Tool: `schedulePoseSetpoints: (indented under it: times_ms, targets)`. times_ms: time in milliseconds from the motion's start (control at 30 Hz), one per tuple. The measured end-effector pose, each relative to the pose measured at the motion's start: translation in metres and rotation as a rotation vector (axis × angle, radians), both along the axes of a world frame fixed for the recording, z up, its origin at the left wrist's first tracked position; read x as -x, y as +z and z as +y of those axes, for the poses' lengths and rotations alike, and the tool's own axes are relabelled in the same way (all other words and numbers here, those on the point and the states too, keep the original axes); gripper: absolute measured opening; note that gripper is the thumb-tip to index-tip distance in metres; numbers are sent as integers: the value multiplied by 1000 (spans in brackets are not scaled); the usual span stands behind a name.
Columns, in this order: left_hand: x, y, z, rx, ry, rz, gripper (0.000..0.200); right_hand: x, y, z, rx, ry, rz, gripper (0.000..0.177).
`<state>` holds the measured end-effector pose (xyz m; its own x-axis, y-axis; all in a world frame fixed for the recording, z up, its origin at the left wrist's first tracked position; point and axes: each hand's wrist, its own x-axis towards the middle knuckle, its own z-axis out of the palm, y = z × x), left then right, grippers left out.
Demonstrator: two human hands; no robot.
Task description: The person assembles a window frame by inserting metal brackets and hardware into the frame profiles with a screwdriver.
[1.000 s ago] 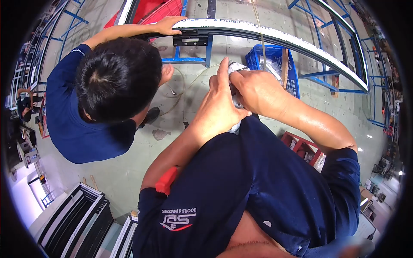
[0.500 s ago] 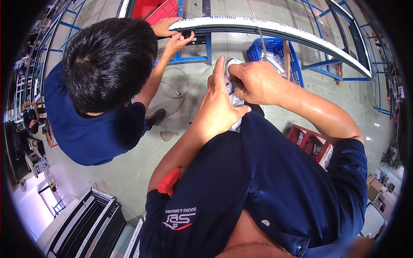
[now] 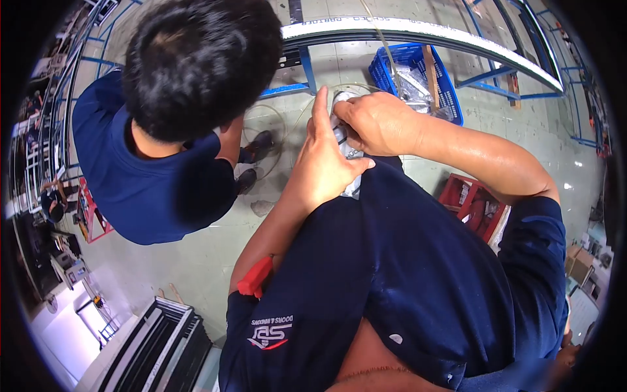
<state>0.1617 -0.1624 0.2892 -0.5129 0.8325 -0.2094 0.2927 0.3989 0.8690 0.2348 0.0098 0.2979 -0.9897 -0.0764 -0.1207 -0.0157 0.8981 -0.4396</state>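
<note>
Head view: left hand and right hand gripped a crinkled silvery plastic packet (frame centre); a hard tug risked spilling it.

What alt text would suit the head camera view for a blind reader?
Left hand and right hand grip a small clear plastic packet. A co-worker in a dark blue shirt bends beside a long white-edged frame, near a blue plastic crate.

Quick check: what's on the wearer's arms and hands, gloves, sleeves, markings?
No gloves: left hand and right hand are bare, forearms uncovered. Short dark-blue sleeves end above the elbows. No watch visible.
</note>
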Motion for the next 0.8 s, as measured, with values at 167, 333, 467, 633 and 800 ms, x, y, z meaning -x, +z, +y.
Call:
schedulePoseSetpoints:
  times_ms: [167, 333, 467, 633, 800]
  targets:
    - [4, -4, -3, -58, -34, 119, 133, -8, 3, -11, 34, -93, 71, 25]
    - [3, -1, 1, -74, -161, 32, 133, -12, -3, -14, 25, -147, 28, 23]
    - [3, 8, 14, -36, -289, 36, 133, -29, -2, -5, 71, -230, 34, 25]
    - [3, 21, 35, -91, -393, 58, 131, -48, 1, 3, 51, -438, 266, 18]
    - [-14, 21, 56, -72, -410, -33, 130, -92, 4, 20, 343, -496, 363, 18]
